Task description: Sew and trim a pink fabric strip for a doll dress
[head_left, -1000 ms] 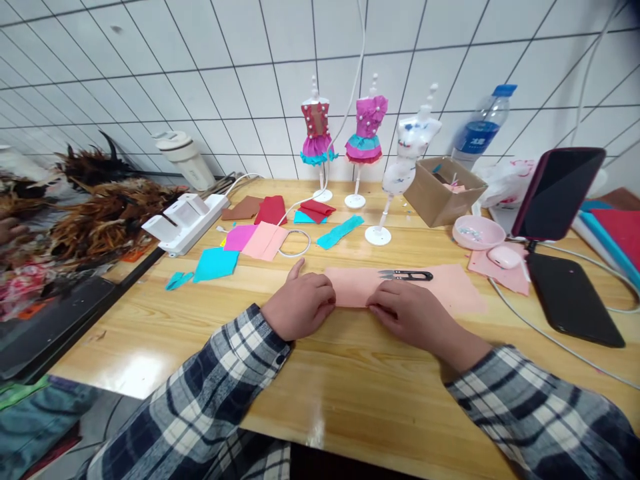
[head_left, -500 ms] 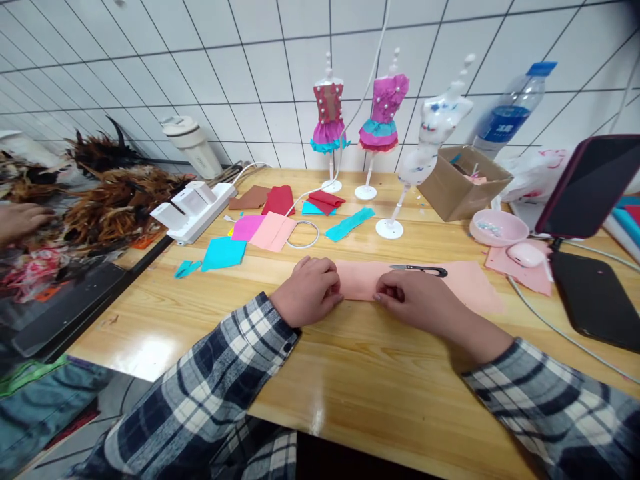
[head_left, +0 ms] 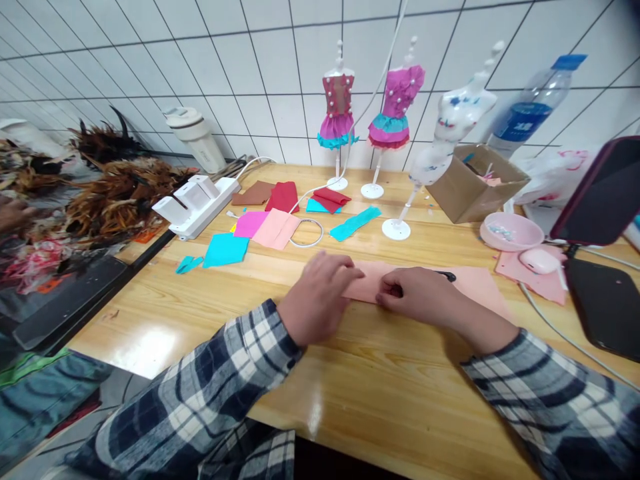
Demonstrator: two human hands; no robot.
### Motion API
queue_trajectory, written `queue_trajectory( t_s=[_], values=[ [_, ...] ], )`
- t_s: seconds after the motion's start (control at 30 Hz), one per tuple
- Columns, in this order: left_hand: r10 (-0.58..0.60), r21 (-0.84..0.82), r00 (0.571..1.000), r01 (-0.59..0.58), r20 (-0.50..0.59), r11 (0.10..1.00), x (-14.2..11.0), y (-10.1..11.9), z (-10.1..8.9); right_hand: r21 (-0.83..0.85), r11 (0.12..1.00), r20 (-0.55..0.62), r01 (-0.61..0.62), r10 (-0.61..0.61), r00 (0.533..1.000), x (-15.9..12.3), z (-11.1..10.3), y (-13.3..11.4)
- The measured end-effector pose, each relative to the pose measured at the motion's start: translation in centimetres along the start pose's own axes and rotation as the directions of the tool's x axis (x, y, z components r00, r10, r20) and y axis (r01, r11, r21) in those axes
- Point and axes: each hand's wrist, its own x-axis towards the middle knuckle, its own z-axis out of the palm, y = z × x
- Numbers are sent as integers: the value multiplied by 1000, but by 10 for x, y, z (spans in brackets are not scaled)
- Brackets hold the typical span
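A long salmon-pink strip of crepe paper lies flat on the table, its lower edge folded. My right hand pinches that lower edge near the middle between thumb and fingers. Over the strip's left end is my left hand, slightly raised, its fingers stretched out and loosely apart; the thumb is mostly hidden. Black-handled thread snips rest on the strip, largely covered by my right hand. Farther right, the strip's end spreads out flat.
Behind stand two dressed mini mannequins and a bare patterned one. Coloured paper pieces, a power strip, a cardboard box, a pink bead dish and phones surround the work. A co-worker's hand shows left, near feathers.
My left hand has lifted off the strip's lower edge and its fingers have straightened. My right hand keeps its pinch and now covers more of the snips. The view has shifted slightly.
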Motion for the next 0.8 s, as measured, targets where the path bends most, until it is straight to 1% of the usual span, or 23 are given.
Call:
queue_trajectory(
  t_s=[0.03, 0.07, 0.1, 0.13, 0.2, 0.27, 0.37, 0.53, 0.6, 0.67, 0.7, 0.73, 0.8],
  values=[
    [79, 23, 997, -79, 9, 997, -6, 11, 4, -5, 1000, 2, 4, -4, 1000, 0, 0, 1],
    [132, 56, 990, -134, 38, 989, -13, 21, 9, -7, 1000, 7, 8, -8, 1000, 1, 0, 1],
    [144, 86, 987, -151, 76, 985, -19, 31, 14, -7, 1000, 12, 13, -13, 1000, 1, 0, 1],
    [119, 106, 988, -129, 99, 986, -25, 39, 19, -5, 1000, 16, 16, -16, 1000, 1, 0, 2],
    [31, 131, 985, -54, 171, 990, -32, 48, 27, -7, 1000, 11, 16, -16, 1000, 2, 0, 1],
    [-48, 139, 974, 18, 219, 990, -34, 49, 31, -15, 1000, 0, 18, -18, 1000, 2, 0, 1],
    [-122, 135, 960, 90, 254, 987, -31, 44, 30, -19, 1000, 8, 18, -18, 1000, 1, 0, 1],
    [-169, 147, 945, 132, 279, 980, -27, 44, 25, -21, 1000, 20, 22, -21, 1000, 2, 1, 1],
    [-185, 166, 945, 143, 271, 976, -27, 46, 24, -31, 999, 3, 27, -27, 1000, 1, 4, 1],
    [-184, 178, 949, 141, 258, 974, -28, 47, 23, -41, 998, -56, 48, -50, 997, -3, 9, 2],
    [-179, 179, 951, 136, 252, 974, -28, 47, 23, -49, 997, -105, 65, -70, 992, -7, 12, 3],
    [-172, 177, 953, 130, 248, 976, -28, 47, 22, -60, 994, -168, 88, -97, 981, -11, 15, 4],
    [-164, 170, 956, 124, 242, 978, -29, 46, 23, -90, 986, -307, 138, -159, 938, -23, 19, 7]
  ],
)
